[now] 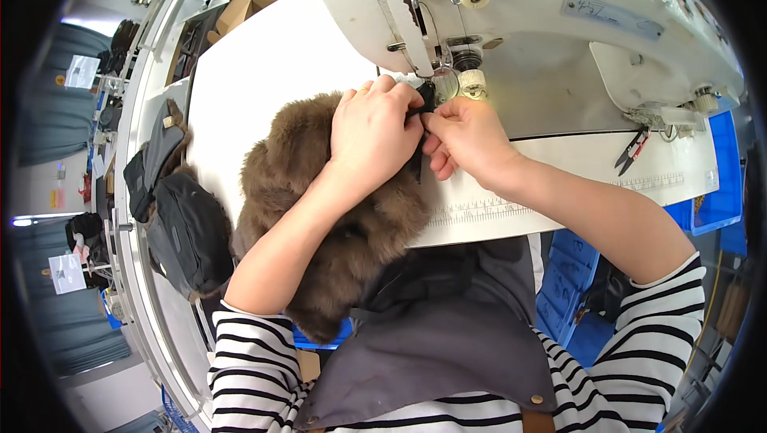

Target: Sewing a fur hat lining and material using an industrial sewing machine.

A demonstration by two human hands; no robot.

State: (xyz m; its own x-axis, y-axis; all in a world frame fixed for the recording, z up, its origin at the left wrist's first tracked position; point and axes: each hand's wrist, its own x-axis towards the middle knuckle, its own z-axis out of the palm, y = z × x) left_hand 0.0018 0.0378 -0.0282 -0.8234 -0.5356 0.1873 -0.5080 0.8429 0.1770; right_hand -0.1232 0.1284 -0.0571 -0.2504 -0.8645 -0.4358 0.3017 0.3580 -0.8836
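A thick brown fur piece (335, 217) lies on the white sewing table and hangs over its front edge. Black cloth (423, 101) shows along its right side, close under the needle area of a white sewing machine (543, 33). Bent over the fur and black cloth, my left hand (375, 125) grips them near the presser foot. With thumb and forefinger my right hand (467, 141) pinches the cloth edge just right of it; the other fingers are curled. My hands hide the exact spot under the needle.
Red-handled thread snips (633, 151) lie on the table at right, near a printed ruler strip (487, 211). Blue bins (725, 177) stand beyond the right edge. Black fur-trimmed items (188, 229) sit to the left. A dark apron (431, 353) covers my lap.
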